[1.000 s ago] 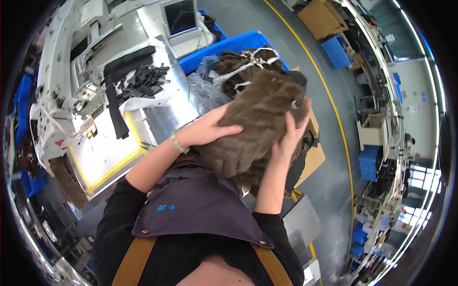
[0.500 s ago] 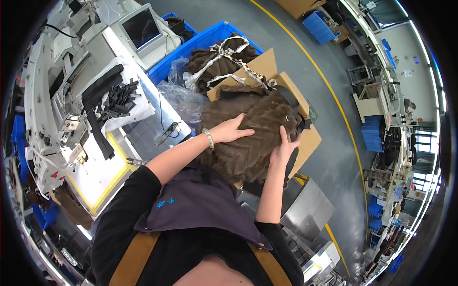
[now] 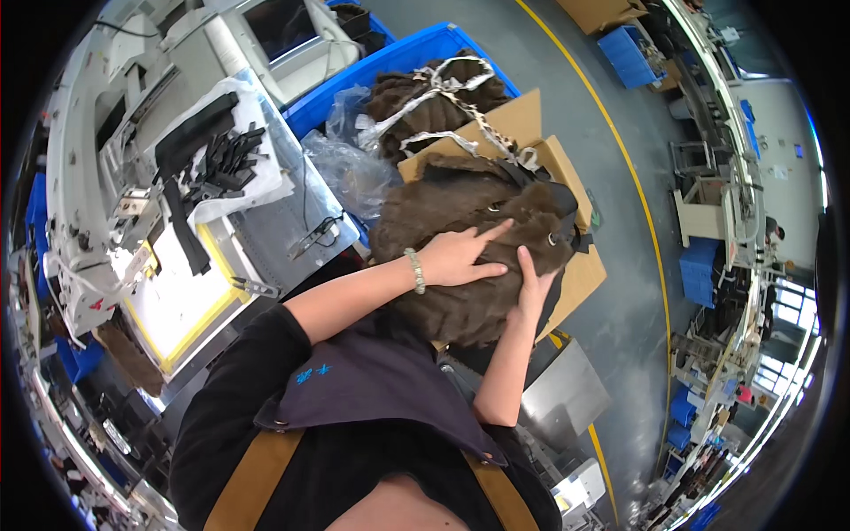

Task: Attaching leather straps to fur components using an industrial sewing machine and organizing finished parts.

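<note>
The blue bin [image 3: 407, 55] stands beyond the cardboard box [image 3: 522, 115]; over this box lies the brown fur piece [image 3: 443, 310]. Your left hand [image 3: 452, 261] rests on it, fingers spread, gripping nothing; your right hand [image 3: 534, 292] touches its side, grip I cannot tell.

Left hand [image 3: 458, 256] palm-down, splayed

The ridged brown fur piece [image 3: 460, 311] looks plush, the tan cardboard box [image 3: 521, 120] matt, the clear plastic bag [image 3: 348, 174] glossy.
</note>
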`<act>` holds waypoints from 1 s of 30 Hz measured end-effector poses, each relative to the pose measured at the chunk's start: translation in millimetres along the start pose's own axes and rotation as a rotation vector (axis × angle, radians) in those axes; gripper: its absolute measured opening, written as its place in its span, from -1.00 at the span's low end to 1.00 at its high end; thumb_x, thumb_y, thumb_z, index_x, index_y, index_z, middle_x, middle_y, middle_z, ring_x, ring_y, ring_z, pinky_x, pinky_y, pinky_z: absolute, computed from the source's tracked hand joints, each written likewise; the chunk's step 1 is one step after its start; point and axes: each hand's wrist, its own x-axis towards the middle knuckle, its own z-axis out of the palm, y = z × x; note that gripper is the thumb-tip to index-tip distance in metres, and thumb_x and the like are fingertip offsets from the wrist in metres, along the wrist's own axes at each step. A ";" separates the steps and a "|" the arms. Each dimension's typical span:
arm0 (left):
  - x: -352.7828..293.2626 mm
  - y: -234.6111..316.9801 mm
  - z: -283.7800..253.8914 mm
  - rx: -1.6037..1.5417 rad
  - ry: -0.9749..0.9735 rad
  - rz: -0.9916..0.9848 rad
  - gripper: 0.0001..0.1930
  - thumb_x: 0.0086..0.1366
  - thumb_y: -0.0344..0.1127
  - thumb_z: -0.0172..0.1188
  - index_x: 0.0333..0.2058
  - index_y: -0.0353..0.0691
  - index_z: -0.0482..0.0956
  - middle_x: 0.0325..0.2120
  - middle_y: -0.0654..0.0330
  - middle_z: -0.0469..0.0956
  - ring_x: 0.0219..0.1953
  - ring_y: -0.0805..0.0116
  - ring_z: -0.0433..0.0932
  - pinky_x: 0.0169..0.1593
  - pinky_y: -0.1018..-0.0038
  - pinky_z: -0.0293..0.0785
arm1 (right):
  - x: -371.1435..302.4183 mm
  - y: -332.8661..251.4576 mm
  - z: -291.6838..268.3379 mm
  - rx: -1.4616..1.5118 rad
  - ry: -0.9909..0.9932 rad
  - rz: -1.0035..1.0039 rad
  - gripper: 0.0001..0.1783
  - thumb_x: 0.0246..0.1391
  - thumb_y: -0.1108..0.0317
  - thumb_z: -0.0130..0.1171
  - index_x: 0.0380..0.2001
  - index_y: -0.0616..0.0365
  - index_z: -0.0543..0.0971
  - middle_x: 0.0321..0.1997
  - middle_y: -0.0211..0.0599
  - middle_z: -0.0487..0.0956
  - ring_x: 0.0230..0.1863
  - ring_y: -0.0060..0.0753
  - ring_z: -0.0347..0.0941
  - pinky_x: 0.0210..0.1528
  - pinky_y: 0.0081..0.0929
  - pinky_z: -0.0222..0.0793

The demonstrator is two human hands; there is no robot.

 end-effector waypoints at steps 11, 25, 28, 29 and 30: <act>-134.5 -61.9 -37.9 0.118 0.645 0.166 -0.43 -0.01 -0.21 0.29 0.05 -0.09 0.42 -0.16 0.14 0.46 -0.18 0.12 0.46 -0.09 0.32 0.33 | 58.5 32.7 -52.1 -0.386 -0.092 -0.372 -0.32 -0.16 0.49 0.30 0.10 0.30 0.31 0.11 -0.19 0.39 0.10 -0.28 0.29 0.20 -0.40 0.11; -310.3 -162.1 -70.6 0.661 0.309 -0.338 -0.73 -0.05 -0.25 0.29 -0.34 -0.05 0.45 -0.35 0.29 0.35 -0.18 0.29 0.33 -0.06 0.36 0.19 | 45.1 25.7 -34.0 -0.360 -0.017 -0.275 -0.47 -0.06 0.45 0.22 0.03 0.36 0.37 0.04 -0.22 0.43 -0.01 -0.35 0.34 0.10 -0.44 0.21; -282.9 -158.8 -74.5 0.591 0.364 -0.324 -0.75 -0.06 -0.22 0.30 -0.38 -0.06 0.47 -0.35 0.29 0.36 -0.18 0.30 0.33 -0.09 0.38 0.20 | 31.9 19.7 -19.0 -0.268 0.002 -0.220 -0.46 -0.06 0.45 0.23 0.03 0.35 0.37 0.03 -0.22 0.43 -0.03 -0.36 0.35 0.07 -0.44 0.25; -269.0 -151.0 -75.7 0.564 0.460 -0.269 -0.77 -0.06 -0.22 0.30 -0.42 -0.08 0.48 -0.35 0.29 0.37 -0.19 0.30 0.34 -0.09 0.40 0.20 | 28.8 18.2 -14.8 -0.267 0.004 -0.223 -0.46 -0.06 0.45 0.23 0.03 0.35 0.37 0.03 -0.22 0.43 -0.03 -0.36 0.35 0.07 -0.44 0.25; -253.5 -145.1 -75.2 0.533 0.552 -0.206 -0.78 -0.07 -0.22 0.30 -0.45 -0.10 0.49 -0.34 0.28 0.37 -0.19 0.29 0.35 -0.09 0.42 0.20 | 24.8 15.8 -13.0 -0.269 0.012 -0.222 -0.46 -0.06 0.44 0.24 0.03 0.35 0.37 0.03 -0.22 0.43 -0.03 -0.36 0.35 0.06 -0.43 0.27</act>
